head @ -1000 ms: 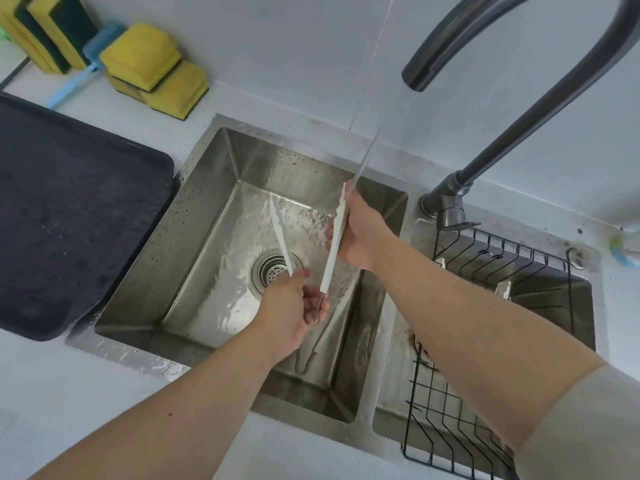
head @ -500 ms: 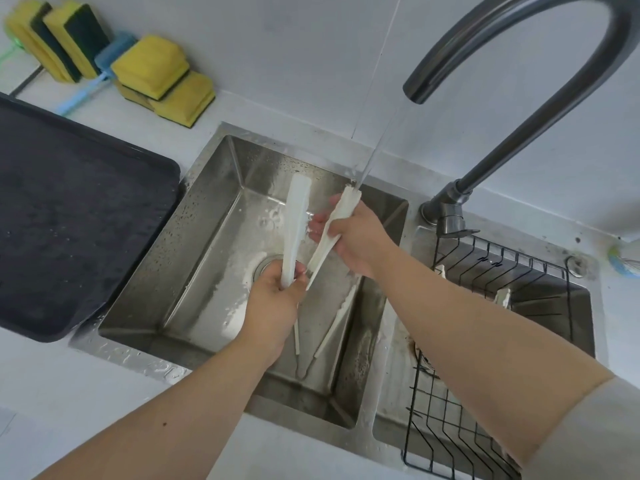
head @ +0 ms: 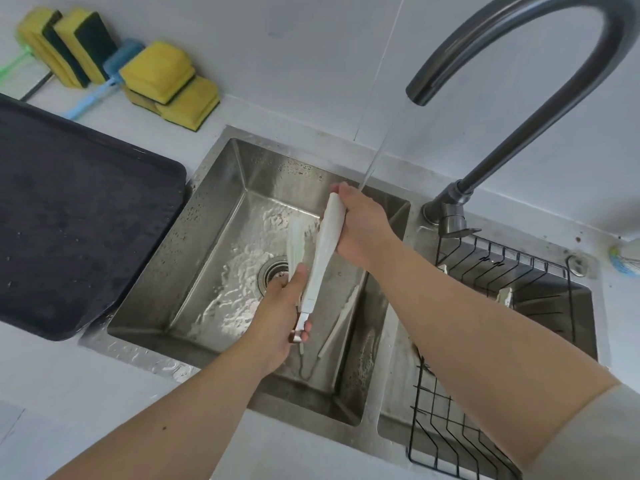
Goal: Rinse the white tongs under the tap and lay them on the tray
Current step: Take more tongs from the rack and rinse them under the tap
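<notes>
**White tongs held under the running tap**

Nearest the camera, two bare forearms are extended over the steel sink [head: 207, 216], which is set into the pale tabletop [head: 69, 375]. The hinge end of the white tongs [head: 323, 258] is gripped by the left hand [head: 280, 323], whose grip is closed around the metal joint and the lower part of the arms. The tongs are held above the left basin, over the drain [head: 273, 271], with their arms spread apart and pointing away from the person. The far end of the right-hand arm is clasped by the right hand [head: 363, 226], its fingers wrapped around the tip. A thin stream of water [head: 377, 150] is seen falling from the dark tap [head: 519, 46] onto that hand. A second pair of tongs [head: 337, 323] lies on the basin floor. A black wire rack [head: 485, 271] sits in the right basin. The dark tray [head: 69, 220] rests at the left edge of the tabletop, beside the sink. Yellow sponges [head: 166, 81] are stacked at the far edge against the wall.
</notes>
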